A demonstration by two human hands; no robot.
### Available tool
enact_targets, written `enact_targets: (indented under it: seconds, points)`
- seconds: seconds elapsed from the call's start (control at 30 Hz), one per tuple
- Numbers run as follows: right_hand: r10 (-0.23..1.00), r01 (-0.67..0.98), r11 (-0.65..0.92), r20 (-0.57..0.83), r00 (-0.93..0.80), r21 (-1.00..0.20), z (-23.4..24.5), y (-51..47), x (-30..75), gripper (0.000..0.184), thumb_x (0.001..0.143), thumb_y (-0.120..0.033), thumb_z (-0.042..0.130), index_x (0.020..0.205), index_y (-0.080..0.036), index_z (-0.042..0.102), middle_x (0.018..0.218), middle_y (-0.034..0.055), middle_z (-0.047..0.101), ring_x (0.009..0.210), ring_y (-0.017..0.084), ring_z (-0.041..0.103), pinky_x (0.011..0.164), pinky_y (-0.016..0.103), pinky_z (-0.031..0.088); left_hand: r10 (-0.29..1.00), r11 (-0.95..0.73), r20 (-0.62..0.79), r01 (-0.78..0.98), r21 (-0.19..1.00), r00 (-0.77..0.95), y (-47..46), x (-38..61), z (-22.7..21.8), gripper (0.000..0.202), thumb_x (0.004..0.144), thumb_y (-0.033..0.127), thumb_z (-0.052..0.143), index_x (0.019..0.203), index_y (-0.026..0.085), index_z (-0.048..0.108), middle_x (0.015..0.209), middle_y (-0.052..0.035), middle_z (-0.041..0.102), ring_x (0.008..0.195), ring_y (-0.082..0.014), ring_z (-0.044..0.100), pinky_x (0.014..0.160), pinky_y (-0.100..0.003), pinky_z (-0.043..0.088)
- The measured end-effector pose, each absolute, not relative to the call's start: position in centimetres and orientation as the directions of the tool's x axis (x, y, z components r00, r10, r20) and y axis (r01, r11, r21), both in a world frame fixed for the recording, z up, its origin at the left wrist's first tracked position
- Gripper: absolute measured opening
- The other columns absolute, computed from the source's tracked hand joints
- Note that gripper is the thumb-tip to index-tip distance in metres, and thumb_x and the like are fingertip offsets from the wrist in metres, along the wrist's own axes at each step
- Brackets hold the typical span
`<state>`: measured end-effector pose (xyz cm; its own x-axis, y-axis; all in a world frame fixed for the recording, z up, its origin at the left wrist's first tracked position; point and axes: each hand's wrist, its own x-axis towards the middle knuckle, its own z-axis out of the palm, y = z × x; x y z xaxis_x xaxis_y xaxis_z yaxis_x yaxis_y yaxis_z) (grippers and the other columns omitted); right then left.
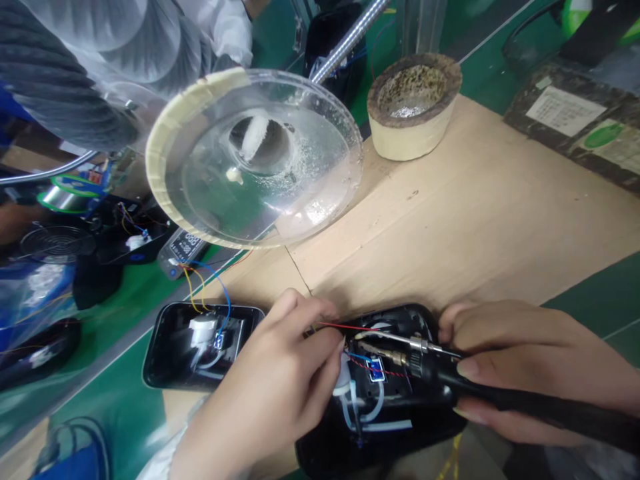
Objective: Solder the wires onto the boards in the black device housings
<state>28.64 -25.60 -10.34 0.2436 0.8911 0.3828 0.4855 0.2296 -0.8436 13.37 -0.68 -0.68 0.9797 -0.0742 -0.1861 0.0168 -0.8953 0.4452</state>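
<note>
Fingers of the left hand [275,367] pinch a red wire [347,327] over the near black housing [415,440]; those of the right hand [525,347] wrap a soldering iron [480,392], its tip near the wire. Left lies a second housing [173,353]; beyond, a clear hood [167,133] and, farther right, a round pot [407,140].

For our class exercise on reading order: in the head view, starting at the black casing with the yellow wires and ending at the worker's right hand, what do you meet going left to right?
Black casing with yellow wires → left hand → small blue board → right hand.
</note>
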Motion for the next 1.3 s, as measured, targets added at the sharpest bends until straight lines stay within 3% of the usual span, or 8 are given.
enact_targets:
  seconds: [0.23,0.8,1.0,1.3]
  points:
    - [0.869,0.507,0.253,0.424,0.255,-0.824,-10.27,-25.95,28.54,0.031,0.082,-0.016,0.077,0.107,-0.025,0.061,0.094,0.0051,0.067,0.093,0.019,0.071,0.093,0.028,0.059,-0.076,-0.899,-0.189,0.014,0.437,0.979,-0.73,13.34,-0.65,0.022,0.095,0.011,0.053,0.080,0.015,0.069,0.107,-0.0096,0.062,0.086,-0.0210,0.046,0.075,-0.036,0.043]
    - [0.878,0.488,0.238,0.401,0.260,-0.839,-10.35,-26.22,28.54,0.031,0.080,-0.012,0.075,0.105,-0.025,0.062,0.097,0.0051,0.065,0.094,0.020,0.070,0.093,0.031,0.060,-0.081,-0.905,-0.182,0.004,0.425,0.980,-0.76,13.50,-0.54,0.024,0.095,0.011,0.051,0.078,0.015,0.068,0.103,-0.0102,0.063,0.085,-0.0208,0.046,0.076,-0.036,0.043]
    - [0.890,0.488,0.213,0.374,0.260,-0.846,-10.35,-26.32,28.61,0.033,0.079,-0.010,0.076,0.105,-0.025,0.062,0.099,0.0039,0.065,0.098,0.018,0.069,0.095,0.025,0.057,-0.079,-0.905,-0.194,0.011,0.425,0.978,-0.74,13.50,-0.57,0.023,0.095,0.010,0.052,0.079,0.014,0.068,0.105,-0.0100,0.062,0.086,-0.0205,0.047,0.076,-0.035,0.043]
    - [0.868,0.487,0.222,0.399,0.295,-0.845,-10.75,-26.34,28.35,0.038,0.078,-0.011,0.076,0.109,-0.026,0.061,0.101,0.0050,0.065,0.099,0.021,0.070,0.097,0.030,0.058,-0.085,-0.900,-0.185,0.005,0.436,0.979,-0.70,13.55,-0.55,0.023,0.095,0.009,0.052,0.078,0.014,0.068,0.106,-0.0097,0.063,0.086,-0.0199,0.047,0.076,-0.035,0.043]
